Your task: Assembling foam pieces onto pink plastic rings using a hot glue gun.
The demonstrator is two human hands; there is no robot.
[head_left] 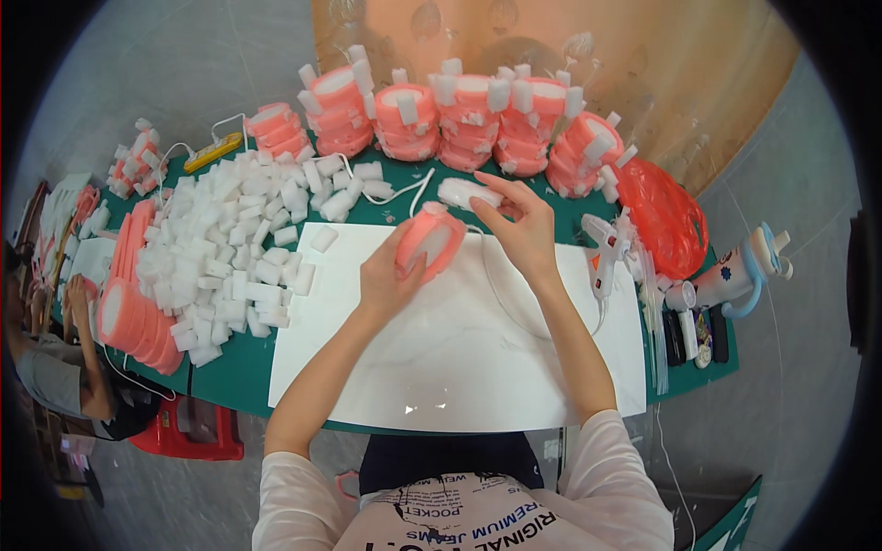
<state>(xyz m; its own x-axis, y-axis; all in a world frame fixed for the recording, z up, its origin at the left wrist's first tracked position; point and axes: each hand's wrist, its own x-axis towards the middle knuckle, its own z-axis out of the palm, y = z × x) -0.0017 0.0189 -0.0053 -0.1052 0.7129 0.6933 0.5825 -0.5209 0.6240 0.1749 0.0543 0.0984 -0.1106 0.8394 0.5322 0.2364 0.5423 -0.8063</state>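
Left hand (pixel 386 275) grips a pink oval foam ring with a white foam core (pixel 430 241), held tilted just above the far edge of the white marble-patterned board (pixel 459 358) on the green table (pixel 239 367). Right hand (pixel 524 225) sits just right of the ring, fingers (pixel 487 209) curled and pinched at its upper edge, with a white foam block (pixel 467 192) lying just beyond them; whether the fingers hold anything I cannot tell. Loose heap of white foam cubes (pixel 230 248) to the left, stacks of finished pink foam rings with white blocks (pixel 459 119) along the far edge, white glue gun (pixel 608 248) to the right beside a red plastic bag (pixel 663 216).
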